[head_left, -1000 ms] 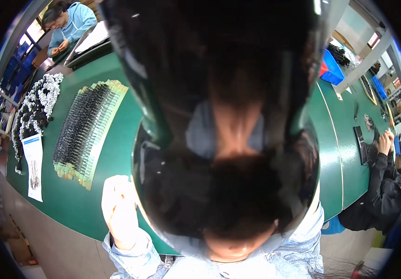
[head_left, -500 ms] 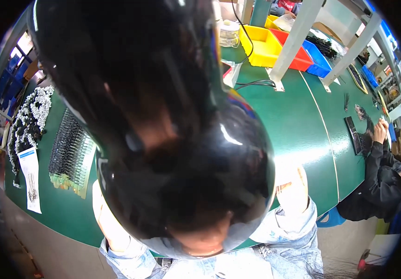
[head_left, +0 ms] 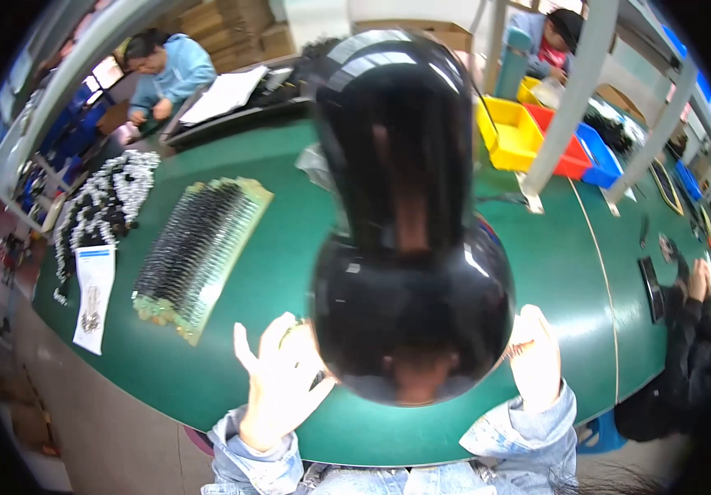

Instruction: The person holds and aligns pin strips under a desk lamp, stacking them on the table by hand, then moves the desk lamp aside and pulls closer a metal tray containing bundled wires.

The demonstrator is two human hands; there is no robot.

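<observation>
A large glossy black bulb-shaped thing (head_left: 409, 322) with a thick upright neck rises in front of me and covers the space between my hands. At its lower left, my left hand (head_left: 281, 379) is raised above the green table, its outer fingers flared. The thumb and forefinger bend toward each other around a small dark bit, and their tips are partly hidden behind the black bulb. On the other side, my right hand (head_left: 537, 363) has its fingers curled together. A small thin brownish thing (head_left: 520, 349) shows at them, too small to name.
A slanted row of many dark coiled pieces (head_left: 199, 256) lies to the left. Beyond it are a black-and-white beaded heap (head_left: 112, 194) and a white packet (head_left: 94, 297). Yellow (head_left: 510, 136), red and blue bins stand behind metal posts (head_left: 570, 107). Other people sit around the table.
My view has shifted, so the black bulb looks smaller and farther right. Both hands show more fully, and the far table and a person in light blue have come into view.
</observation>
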